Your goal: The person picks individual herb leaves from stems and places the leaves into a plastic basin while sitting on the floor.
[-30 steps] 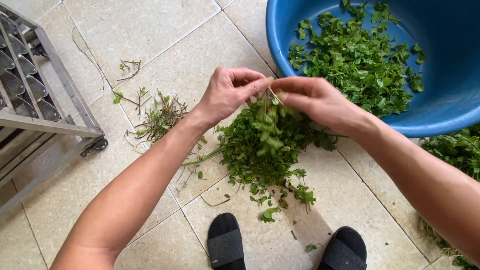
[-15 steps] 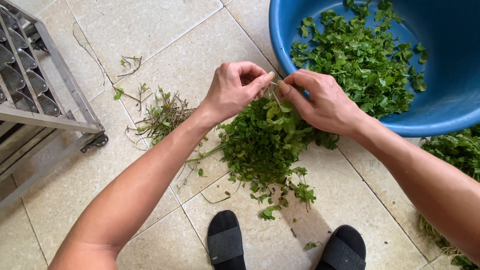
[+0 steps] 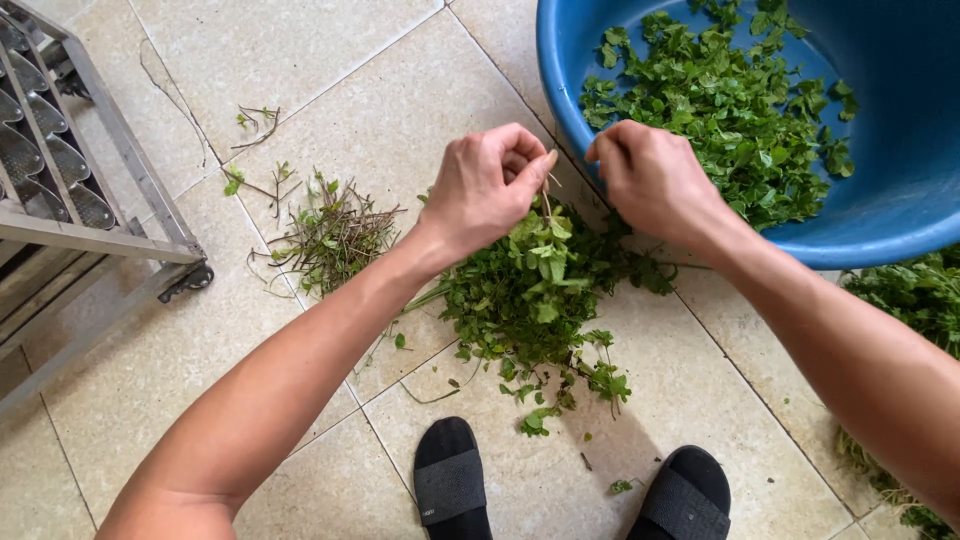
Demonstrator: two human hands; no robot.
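Observation:
My left hand [image 3: 488,186] pinches the stems of a leafy green herb bunch [image 3: 540,290] that hangs down onto the tiled floor. My right hand [image 3: 652,180] is closed beside it, a small gap apart, at the near rim of a blue basin [image 3: 900,215]; whether it holds a plucked piece I cannot tell. Plucked green leaves [image 3: 740,105] fill the basin's bottom.
A pile of bare stems [image 3: 335,235] lies on the tiles to the left. A metal rack on wheels [image 3: 90,215] stands at the far left. More greens [image 3: 915,300] lie at the right under the basin. My two black sandals [image 3: 450,485] are at the bottom.
My hands have risen and pulled apart. The right hand has left the bunch and moved toward the basin rim, while the left keeps hold of the stems.

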